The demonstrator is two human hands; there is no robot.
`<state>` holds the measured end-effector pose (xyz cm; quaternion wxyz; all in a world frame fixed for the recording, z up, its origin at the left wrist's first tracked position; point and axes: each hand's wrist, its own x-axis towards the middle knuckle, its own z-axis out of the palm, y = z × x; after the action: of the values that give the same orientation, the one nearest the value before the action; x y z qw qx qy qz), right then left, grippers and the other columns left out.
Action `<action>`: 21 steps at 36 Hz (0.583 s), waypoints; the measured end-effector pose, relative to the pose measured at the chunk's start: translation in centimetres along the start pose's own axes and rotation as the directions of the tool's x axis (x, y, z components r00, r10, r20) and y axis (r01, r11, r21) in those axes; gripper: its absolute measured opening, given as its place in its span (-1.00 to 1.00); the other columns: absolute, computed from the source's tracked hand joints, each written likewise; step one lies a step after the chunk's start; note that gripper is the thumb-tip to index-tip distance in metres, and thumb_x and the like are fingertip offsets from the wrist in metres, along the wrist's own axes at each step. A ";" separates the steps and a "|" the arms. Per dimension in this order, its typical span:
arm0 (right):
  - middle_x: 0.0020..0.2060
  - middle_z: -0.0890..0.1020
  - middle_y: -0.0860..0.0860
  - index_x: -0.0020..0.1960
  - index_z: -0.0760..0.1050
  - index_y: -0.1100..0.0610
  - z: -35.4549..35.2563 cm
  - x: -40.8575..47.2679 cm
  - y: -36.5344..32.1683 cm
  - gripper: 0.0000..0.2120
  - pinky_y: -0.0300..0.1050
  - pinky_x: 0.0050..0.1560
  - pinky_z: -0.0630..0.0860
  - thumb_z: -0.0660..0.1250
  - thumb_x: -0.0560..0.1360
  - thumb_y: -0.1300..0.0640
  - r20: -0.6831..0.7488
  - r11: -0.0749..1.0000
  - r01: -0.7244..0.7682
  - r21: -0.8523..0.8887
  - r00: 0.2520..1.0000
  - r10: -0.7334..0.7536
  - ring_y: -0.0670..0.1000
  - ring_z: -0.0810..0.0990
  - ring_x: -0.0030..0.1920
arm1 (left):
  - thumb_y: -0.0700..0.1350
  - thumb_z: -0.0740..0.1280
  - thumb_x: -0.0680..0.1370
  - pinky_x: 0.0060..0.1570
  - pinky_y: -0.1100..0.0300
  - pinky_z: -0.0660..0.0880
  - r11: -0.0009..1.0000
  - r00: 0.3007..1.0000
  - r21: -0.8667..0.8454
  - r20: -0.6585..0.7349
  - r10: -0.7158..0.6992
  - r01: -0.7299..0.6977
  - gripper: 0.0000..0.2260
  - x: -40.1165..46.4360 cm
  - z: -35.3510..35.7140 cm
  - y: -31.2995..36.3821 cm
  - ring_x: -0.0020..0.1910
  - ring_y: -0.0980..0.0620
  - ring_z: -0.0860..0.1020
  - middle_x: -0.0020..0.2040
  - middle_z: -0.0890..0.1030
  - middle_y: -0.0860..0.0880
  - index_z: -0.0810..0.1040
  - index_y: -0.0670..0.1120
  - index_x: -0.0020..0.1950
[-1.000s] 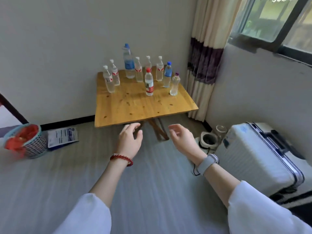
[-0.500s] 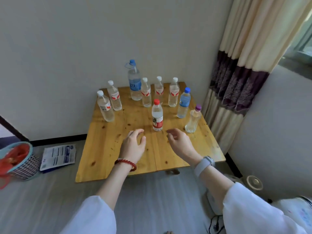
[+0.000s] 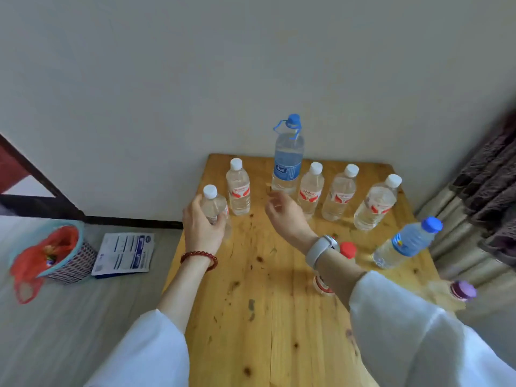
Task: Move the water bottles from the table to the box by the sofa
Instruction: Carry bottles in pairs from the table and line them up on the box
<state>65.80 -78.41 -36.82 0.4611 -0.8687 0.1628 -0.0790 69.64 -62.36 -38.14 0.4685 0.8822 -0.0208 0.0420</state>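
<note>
Several water bottles stand on a wooden table [image 3: 273, 317]. My left hand [image 3: 202, 227] wraps the far-left white-capped bottle [image 3: 213, 203] at the table's left edge. My right hand [image 3: 284, 212] hovers open just in front of the tall blue-capped bottle [image 3: 287, 160], holding nothing. A white-capped bottle [image 3: 238, 188] stands between my hands. More white-capped bottles [image 3: 339, 194] line the back. A blue-capped bottle [image 3: 407, 243] stands at the right, a red-capped bottle [image 3: 347, 250] is partly hidden behind my right forearm, and a purple-capped one [image 3: 463, 290] sits at the right edge. No box or sofa is in view.
A wall runs right behind the table. On the floor to the left sit a small basket with a red bag [image 3: 53, 252] and a printed leaflet [image 3: 124, 255]. A dark patterned curtain [image 3: 485, 196] hangs at the right.
The view has closed in on the table. My left hand moved forward and left and closed around the far-left bottle. My right hand reached toward the back row.
</note>
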 end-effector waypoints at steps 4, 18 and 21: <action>0.30 0.43 0.16 0.37 0.24 0.20 4.0 9.0 -0.1 -0.52 -0.06 0.23 0.36 0.24 0.52 0.06 0.016 1.000 -0.027 -0.003 1.000 0.027 0.12 0.41 0.30 | -0.02 0.42 0.41 0.25 0.04 0.31 0.994 0.993 -0.066 0.080 -0.084 0.089 -0.40 6.3 2.6 -2.7 0.33 -0.09 0.31 0.36 0.28 -0.13 0.24 -0.08 0.36; -0.14 0.52 0.06 0.11 0.34 0.21 10.7 19.6 1.5 -0.68 -0.15 -0.11 0.40 0.30 0.49 0.03 0.090 0.993 -0.048 0.109 0.995 0.038 0.05 0.50 -0.10 | -0.06 0.44 0.37 -0.24 0.53 0.38 0.975 1.000 -0.223 -0.001 -0.006 0.006 -0.85 11.9 6.8 -6.6 -0.21 0.32 0.51 -0.20 0.60 0.07 0.50 -0.03 -0.16; -0.24 0.49 0.01 0.01 0.29 0.17 10.4 18.6 1.9 -0.75 -0.33 -0.27 0.37 0.28 0.50 0.04 0.047 0.995 -0.032 0.089 0.998 0.028 0.02 0.47 -0.19 | -0.13 0.46 0.37 -0.18 0.47 0.40 0.981 0.999 -0.192 0.039 -0.012 0.019 -0.84 12.2 7.1 -6.6 -0.16 0.19 0.53 -0.14 0.61 0.04 0.53 -0.08 -0.13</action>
<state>85.84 -77.92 -44.46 0.5045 -0.8461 0.1615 -0.0592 82.72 -64.51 -46.41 0.5515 0.8335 -0.0268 0.0196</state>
